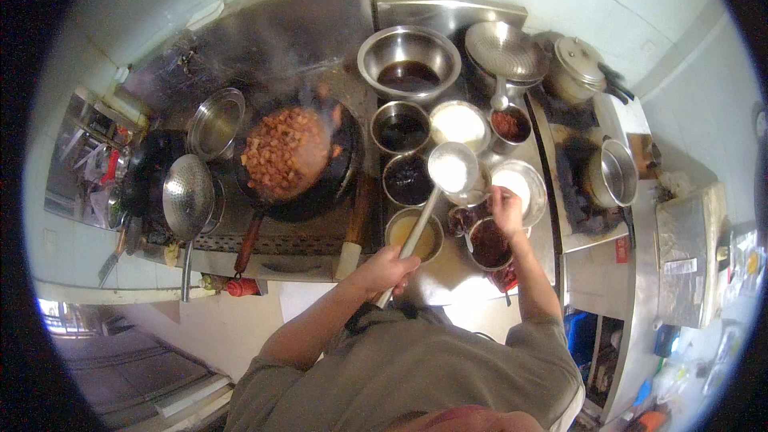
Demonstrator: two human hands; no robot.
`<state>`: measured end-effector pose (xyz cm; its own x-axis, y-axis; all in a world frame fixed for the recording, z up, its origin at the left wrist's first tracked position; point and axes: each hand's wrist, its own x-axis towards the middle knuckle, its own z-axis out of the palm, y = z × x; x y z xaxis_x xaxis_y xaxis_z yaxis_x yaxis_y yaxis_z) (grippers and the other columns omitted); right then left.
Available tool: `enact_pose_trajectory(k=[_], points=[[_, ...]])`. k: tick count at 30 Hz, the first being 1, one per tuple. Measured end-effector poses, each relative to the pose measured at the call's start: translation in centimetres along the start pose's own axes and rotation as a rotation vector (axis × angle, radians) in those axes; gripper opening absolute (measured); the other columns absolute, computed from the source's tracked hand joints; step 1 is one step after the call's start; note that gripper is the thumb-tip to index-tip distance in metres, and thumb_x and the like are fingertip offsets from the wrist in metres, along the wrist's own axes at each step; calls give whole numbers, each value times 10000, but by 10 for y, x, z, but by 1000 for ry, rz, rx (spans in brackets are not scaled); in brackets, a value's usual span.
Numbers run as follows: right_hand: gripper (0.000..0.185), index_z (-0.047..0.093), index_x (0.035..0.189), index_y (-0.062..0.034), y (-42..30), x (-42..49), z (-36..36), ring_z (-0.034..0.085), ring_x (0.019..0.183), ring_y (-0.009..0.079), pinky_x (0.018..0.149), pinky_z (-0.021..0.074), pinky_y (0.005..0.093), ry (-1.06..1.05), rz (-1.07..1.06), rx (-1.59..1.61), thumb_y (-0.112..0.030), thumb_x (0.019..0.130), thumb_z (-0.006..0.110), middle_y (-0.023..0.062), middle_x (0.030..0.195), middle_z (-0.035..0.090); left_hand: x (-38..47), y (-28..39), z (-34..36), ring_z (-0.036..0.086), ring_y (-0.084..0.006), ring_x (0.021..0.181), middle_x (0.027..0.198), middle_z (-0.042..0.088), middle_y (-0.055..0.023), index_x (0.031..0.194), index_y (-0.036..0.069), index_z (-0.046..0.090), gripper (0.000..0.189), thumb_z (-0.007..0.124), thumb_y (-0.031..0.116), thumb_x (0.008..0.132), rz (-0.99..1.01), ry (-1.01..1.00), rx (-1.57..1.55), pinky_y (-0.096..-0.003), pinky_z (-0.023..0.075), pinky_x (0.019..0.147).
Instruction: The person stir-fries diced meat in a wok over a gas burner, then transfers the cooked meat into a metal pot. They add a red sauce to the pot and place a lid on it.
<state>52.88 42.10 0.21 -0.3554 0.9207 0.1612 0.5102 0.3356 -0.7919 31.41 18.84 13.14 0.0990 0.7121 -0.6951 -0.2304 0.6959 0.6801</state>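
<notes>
My left hand grips the long handle of a metal ladle. The ladle's bowl hangs over the seasoning pots, and its inside looks bright white. My right hand, fingers bent, is over the near-left rim of a metal bowl of white seasoning. By its fingertips, partly under the ladle, is a rounded metal piece; whether the fingers hold it is unclear. A pot of dark red sauce sits below my right wrist. A pot of yellowish liquid stands beneath the ladle handle.
At left, a steaming wok holds browned diced food. A perforated skimmer lies beside it. A large steel basin with dark liquid stands at the back. A pressure cooker and a saucepan are at right.
</notes>
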Motion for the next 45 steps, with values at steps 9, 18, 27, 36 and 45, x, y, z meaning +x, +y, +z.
enact_pose_trajectory(k=[9,18,27,36,45], points=[[334,628,868,74,-22,4,-29,568,524,128,488,462,244,71,245,739,-223,930,490,82,630,585,-12,7,-7,458,-96,429,615,468,-18,862,18,451,251,550,246,891,35,226,262,-253,380,349],[307,633,814,55,6,1,8,588,533,182,542,477,307,-4,203,240,-198,916,491,133,616,614,-9,8,0,435,-91,435,615,452,-17,893,23,452,235,547,237,895,43,124,130,-250,388,366],[363,623,767,44,-50,3,-28,541,473,121,437,436,248,128,225,242,-232,943,466,73,576,575,0,1,0,451,-117,445,619,472,-35,906,-13,454,230,526,202,874,37,144,96,-276,394,393],[365,614,793,27,-17,2,-12,538,521,115,478,439,273,143,-88,60,-272,946,473,46,597,571,-7,8,1,460,-128,452,587,479,-33,864,-6,463,218,501,207,888,113,193,152,-289,401,411],[338,619,858,43,14,9,5,514,559,100,503,412,249,-105,295,486,-273,927,521,37,654,580,-11,-11,-8,465,-122,460,595,466,-26,916,9,471,241,544,237,884,209,254,23,-293,403,404]])
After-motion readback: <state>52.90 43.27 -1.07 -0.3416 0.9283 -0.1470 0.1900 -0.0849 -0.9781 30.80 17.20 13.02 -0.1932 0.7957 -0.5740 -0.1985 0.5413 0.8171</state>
